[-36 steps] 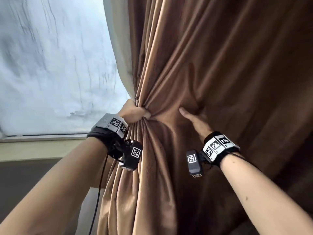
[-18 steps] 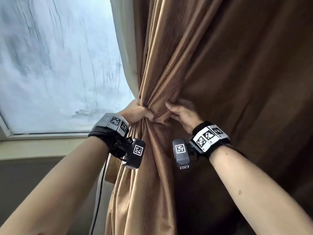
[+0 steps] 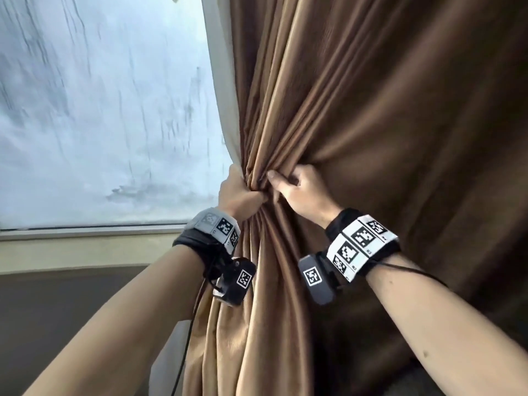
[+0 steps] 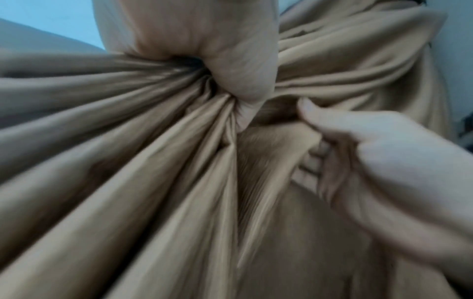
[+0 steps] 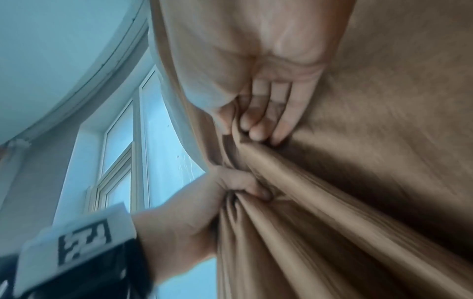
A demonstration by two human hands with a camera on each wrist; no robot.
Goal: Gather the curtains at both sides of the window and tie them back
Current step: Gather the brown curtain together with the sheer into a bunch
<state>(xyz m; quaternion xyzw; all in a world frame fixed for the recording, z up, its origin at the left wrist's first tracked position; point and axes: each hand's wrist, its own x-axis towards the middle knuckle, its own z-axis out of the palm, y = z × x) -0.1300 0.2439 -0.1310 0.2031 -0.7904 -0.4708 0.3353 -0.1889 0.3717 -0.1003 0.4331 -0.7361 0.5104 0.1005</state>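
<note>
Curtain: the brown curtain (image 3: 357, 115) hangs at the right edge of the window (image 3: 100, 110), cinched to a waist inside your left fingers, with loose cloth spreading away past your right knuckles.
Left hand: your left hand (image 3: 238, 192) is curled tight around the bunch, thumb wrapped across the pleats.
Right hand: your right hand (image 3: 300, 190), just beside the left thumb, has its fingers (image 5: 258, 129) pressed together and bent, pinching a fresh fold against the thumb.
Slip risk: the cloth looks smooth; if your left fingers slacken while taking the new fold, I'd expect the pleats under them to slide out.
Missed cloth: much of the curtain beyond your right fingers is ungathered, so tying now would likely leave a sagging panel.
Tie: none shows near either hand; letting go to look for one could undo the bunch.
Cable: a black cable (image 3: 185, 347) hangs below your left wrist and could snag in the folds.
</note>
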